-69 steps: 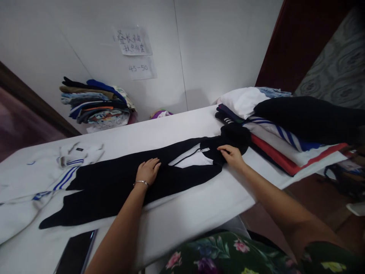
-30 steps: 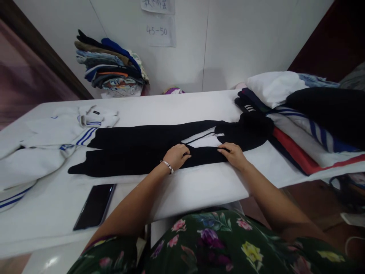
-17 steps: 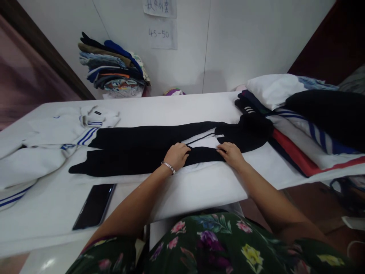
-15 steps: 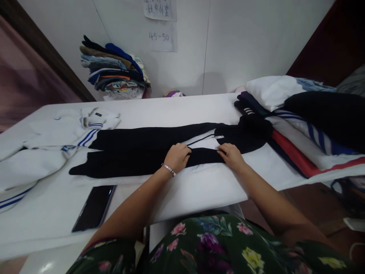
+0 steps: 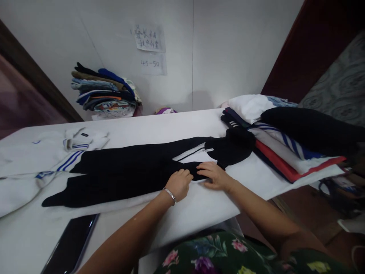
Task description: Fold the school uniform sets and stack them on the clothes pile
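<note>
A long black jacket (image 5: 122, 163) lies stretched across the table, its dark hood-like bunch at the right end. A white inner strip with a black cord shows through a gap in its front. My left hand (image 5: 179, 185) is closed, with curled fingers on the near edge of the jacket; the fingertips are partly hidden. Just to its right, my right hand (image 5: 216, 176) rests on the same near edge below the white gap, its fingers stretched over the black cloth and the thumb apart.
White clothing with blue stripes (image 5: 48, 152) lies at the left end of the white table (image 5: 171, 125). A phone (image 5: 71, 243) is near the front left. Piled clothes (image 5: 285, 152) fill the right end. A folded stack (image 5: 102, 91) stands behind, against the wall.
The view has tilted up and shifted right. My right hand has moved closer to my left and its fingers have spread from a pinch. Black cloth now lies nearer the front under both hands.
</note>
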A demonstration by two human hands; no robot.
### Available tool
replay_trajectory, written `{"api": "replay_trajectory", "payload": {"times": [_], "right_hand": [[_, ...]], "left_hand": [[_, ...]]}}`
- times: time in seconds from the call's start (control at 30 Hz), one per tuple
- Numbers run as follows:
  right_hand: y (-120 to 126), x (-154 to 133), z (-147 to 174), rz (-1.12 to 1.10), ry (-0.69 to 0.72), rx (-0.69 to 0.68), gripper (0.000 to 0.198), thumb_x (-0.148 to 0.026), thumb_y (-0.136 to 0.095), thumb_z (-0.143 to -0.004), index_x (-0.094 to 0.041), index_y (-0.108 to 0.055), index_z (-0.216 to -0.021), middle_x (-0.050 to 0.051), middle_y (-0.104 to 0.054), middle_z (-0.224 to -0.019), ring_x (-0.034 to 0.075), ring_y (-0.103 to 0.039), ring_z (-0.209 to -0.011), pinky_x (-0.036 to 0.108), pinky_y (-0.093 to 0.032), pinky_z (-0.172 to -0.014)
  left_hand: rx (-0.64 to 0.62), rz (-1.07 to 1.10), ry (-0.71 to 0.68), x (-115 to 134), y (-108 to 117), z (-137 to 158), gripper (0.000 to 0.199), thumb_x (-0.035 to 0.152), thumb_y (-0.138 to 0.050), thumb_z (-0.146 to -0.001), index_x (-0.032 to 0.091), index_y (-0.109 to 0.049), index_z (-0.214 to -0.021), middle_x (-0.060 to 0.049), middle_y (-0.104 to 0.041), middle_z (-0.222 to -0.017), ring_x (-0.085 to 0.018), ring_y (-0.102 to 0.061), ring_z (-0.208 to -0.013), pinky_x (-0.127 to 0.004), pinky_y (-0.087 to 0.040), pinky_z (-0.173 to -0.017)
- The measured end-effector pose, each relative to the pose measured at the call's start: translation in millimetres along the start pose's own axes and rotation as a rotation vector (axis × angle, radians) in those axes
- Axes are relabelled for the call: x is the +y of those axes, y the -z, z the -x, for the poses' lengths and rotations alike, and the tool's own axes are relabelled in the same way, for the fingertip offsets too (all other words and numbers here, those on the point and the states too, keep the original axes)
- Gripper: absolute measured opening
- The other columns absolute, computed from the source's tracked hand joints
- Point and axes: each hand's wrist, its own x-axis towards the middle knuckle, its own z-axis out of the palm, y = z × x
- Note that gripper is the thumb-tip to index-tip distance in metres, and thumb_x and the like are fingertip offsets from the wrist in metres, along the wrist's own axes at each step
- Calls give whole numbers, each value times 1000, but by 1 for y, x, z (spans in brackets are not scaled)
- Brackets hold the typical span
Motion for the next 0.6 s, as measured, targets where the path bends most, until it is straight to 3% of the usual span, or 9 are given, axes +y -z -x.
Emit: {"api": "replay_trajectory", "payload": {"times": [0.17, 0.27, 0.37, 0.47, 0.6], "right_hand": [[-8, 15, 7, 119, -128, -42, 48, -3, -50, -72, -18, -61, -116, 11, -64, -119, 22, -58, -110, 41, -46, -92], [-6, 20, 13, 100, -212, -88, 47, -2, -50, -68, -20, -66, -108, 8, -69, -109, 21, -63, -101, 39, -49, -88], [4, 14, 17, -16, -231, -88, 43, -6, -54, -69, -21, -67, -107, 7, -68, -114, 21, -61, -108, 39, -48, -92], [26, 13, 22, -116, -262, 90, 36, -14, -55, -78, -23, -65, -111, 8, -64, -122, 21, -56, -118, 42, -44, -99], [67, 45, 44, 89, -614, 587, 32, -28, -52, -85, -24, -62, -116, 10, -55, -133, 24, -49, -124, 48, -42, -102]], "left_hand": [[50, 186, 62, -9, 4, 0, 37, 3, -43, -77, 19, -62, -104, -6, -62, -101, -18, -55, -95, -29, -45, -81], [40, 263, 54, -14, 3, 1, 38, 3, -43, -75, 21, -63, -101, -3, -63, -97, -16, -57, -93, -27, -45, -82], [26, 265, 56, -15, 2, 1, 36, 5, -45, -73, 23, -64, -98, -2, -64, -98, -18, -58, -95, -29, -46, -80], [21, 330, 59, -17, 2, 2, 36, 8, -48, -70, 24, -65, -97, -1, -65, -99, -17, -58, -94, -29, -46, -80], [8, 378, 66, -19, 4, 2, 31, 13, -51, -71, 24, -65, -97, -1, -65, -99, -17, -59, -92, -29, -46, -78]]}}
